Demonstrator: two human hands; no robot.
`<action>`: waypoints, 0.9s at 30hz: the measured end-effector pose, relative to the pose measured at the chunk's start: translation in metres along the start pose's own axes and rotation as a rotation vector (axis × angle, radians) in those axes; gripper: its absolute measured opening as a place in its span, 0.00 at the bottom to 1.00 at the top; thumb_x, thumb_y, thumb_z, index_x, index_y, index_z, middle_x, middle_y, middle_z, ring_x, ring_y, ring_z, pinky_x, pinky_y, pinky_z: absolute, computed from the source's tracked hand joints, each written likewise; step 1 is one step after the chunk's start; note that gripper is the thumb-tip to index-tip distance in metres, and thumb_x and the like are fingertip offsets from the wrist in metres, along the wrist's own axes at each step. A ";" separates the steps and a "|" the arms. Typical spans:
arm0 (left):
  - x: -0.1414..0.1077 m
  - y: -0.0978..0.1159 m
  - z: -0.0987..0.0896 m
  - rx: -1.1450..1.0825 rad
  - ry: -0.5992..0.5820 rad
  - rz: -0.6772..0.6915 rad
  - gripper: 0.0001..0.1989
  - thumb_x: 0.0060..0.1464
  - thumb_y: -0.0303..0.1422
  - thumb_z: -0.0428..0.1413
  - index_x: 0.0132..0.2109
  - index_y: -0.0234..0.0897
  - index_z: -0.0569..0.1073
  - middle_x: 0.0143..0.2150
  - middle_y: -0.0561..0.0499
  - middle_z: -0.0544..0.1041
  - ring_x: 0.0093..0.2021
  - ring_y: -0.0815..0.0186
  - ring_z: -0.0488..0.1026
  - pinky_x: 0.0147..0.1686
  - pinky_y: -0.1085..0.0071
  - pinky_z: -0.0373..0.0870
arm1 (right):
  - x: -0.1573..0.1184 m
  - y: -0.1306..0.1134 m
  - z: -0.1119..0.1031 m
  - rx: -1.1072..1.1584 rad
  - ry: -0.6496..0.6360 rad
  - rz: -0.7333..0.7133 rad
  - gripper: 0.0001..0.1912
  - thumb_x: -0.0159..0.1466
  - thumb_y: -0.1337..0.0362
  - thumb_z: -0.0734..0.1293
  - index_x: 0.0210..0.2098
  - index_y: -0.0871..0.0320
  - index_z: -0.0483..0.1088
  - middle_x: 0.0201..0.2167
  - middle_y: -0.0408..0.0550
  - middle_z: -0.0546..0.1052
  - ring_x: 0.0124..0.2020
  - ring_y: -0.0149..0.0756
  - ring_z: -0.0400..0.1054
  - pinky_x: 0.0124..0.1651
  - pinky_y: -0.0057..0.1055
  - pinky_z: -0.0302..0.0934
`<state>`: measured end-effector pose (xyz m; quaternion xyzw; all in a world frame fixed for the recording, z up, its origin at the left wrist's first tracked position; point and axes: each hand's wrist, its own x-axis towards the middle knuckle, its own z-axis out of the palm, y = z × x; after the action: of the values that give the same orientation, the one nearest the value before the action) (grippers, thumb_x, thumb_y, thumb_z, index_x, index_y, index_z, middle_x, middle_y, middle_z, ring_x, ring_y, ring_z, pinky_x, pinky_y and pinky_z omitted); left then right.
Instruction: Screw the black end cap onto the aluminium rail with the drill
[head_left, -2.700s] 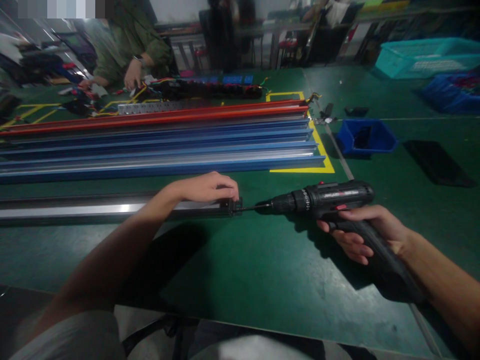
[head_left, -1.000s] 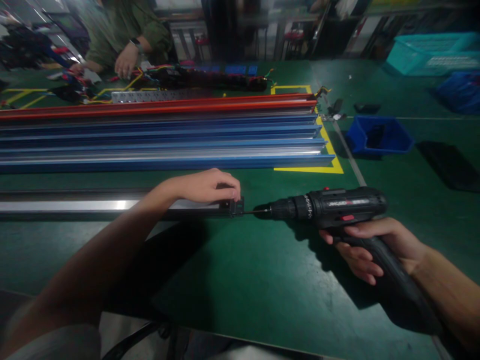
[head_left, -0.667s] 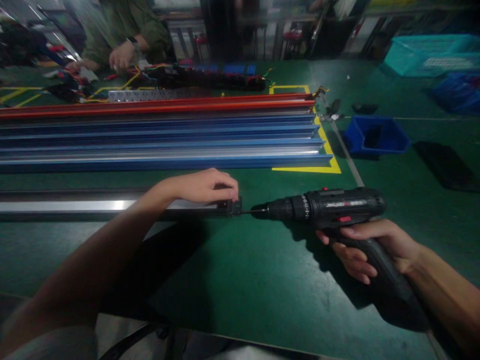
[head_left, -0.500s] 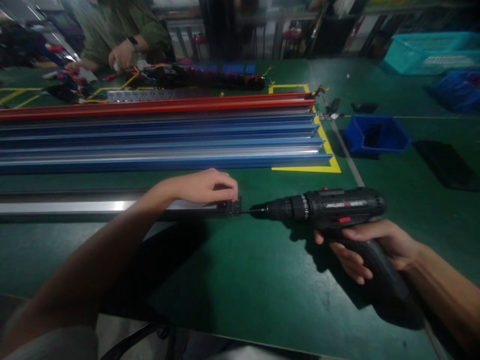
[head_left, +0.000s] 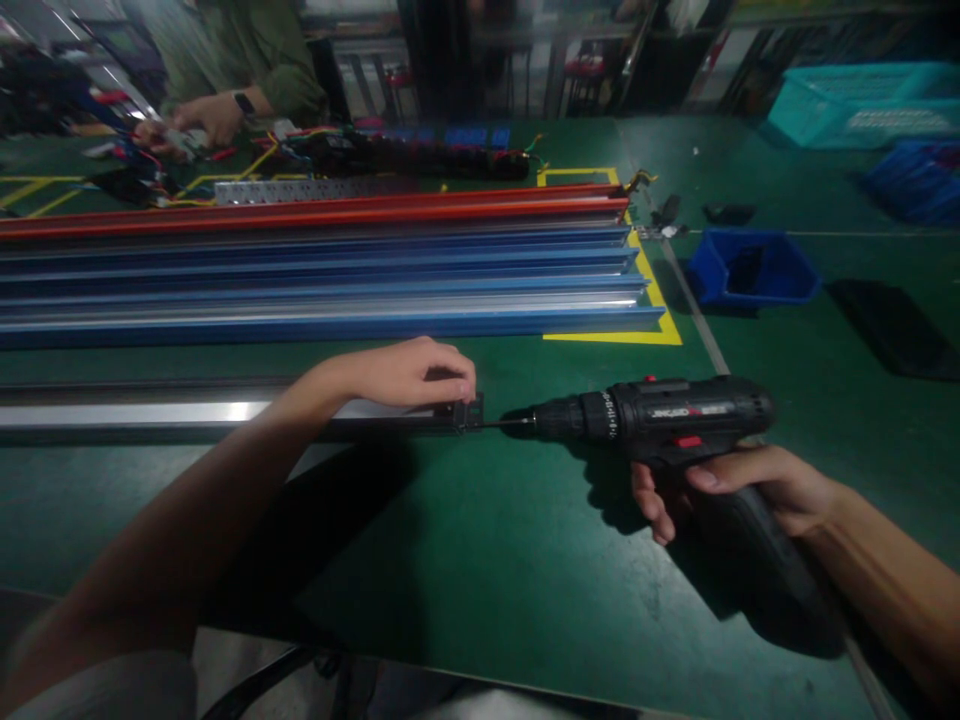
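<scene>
My right hand [head_left: 780, 485] is wrapped round the grip of a black cordless drill [head_left: 675, 410], which points left. Its thin bit meets a small black end piece [head_left: 469, 411] at the right end of a long dark rail with a silver strip [head_left: 187, 411]. My left hand [head_left: 409, 372] lies over that rail end, thumb and fingers closed on the end piece. Where the bit tip touches is too small to make out.
Blue rails [head_left: 337, 310] and red rails [head_left: 375, 213] lie behind the dark rail. A blue bin [head_left: 754, 268] stands at right, a turquoise basket [head_left: 862, 105] farther back. Across the table, a person's hands [head_left: 214, 118] handle small parts near wires.
The fingers of my right hand have shifted on the drill grip. Across the table the person's hands have moved left and closer together. The drill and my left hand have stayed in place.
</scene>
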<state>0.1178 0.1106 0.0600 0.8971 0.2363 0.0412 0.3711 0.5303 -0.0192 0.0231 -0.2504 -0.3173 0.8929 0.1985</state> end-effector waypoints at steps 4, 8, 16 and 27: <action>0.001 0.000 0.000 0.005 -0.003 0.001 0.16 0.73 0.41 0.55 0.45 0.38 0.84 0.45 0.47 0.87 0.44 0.65 0.82 0.46 0.72 0.72 | 0.001 0.002 -0.002 -0.009 -0.004 -0.022 0.18 0.67 0.63 0.75 0.53 0.65 0.83 0.44 0.58 0.86 0.40 0.41 0.84 0.48 0.35 0.77; 0.001 0.000 0.000 -0.005 -0.001 0.003 0.15 0.72 0.40 0.55 0.45 0.38 0.84 0.45 0.47 0.87 0.44 0.65 0.82 0.45 0.72 0.72 | 0.003 0.003 -0.001 0.024 -0.013 -0.040 0.16 0.67 0.66 0.74 0.53 0.66 0.83 0.43 0.56 0.85 0.37 0.36 0.81 0.47 0.35 0.77; -0.001 -0.002 0.000 -0.007 -0.002 -0.003 0.16 0.73 0.42 0.55 0.46 0.38 0.84 0.46 0.47 0.87 0.45 0.65 0.82 0.45 0.72 0.72 | 0.006 0.004 -0.002 0.010 0.007 -0.039 0.15 0.65 0.64 0.74 0.49 0.65 0.85 0.39 0.54 0.84 0.32 0.33 0.78 0.42 0.31 0.77; 0.000 0.000 0.001 0.006 -0.001 -0.005 0.17 0.73 0.43 0.54 0.46 0.38 0.83 0.45 0.47 0.86 0.44 0.65 0.82 0.45 0.72 0.72 | 0.006 0.005 -0.001 -0.005 0.030 -0.046 0.14 0.65 0.65 0.74 0.48 0.66 0.85 0.37 0.53 0.83 0.30 0.32 0.76 0.38 0.28 0.75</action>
<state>0.1177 0.1102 0.0590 0.8977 0.2384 0.0391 0.3684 0.5255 -0.0189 0.0171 -0.2566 -0.3221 0.8835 0.2232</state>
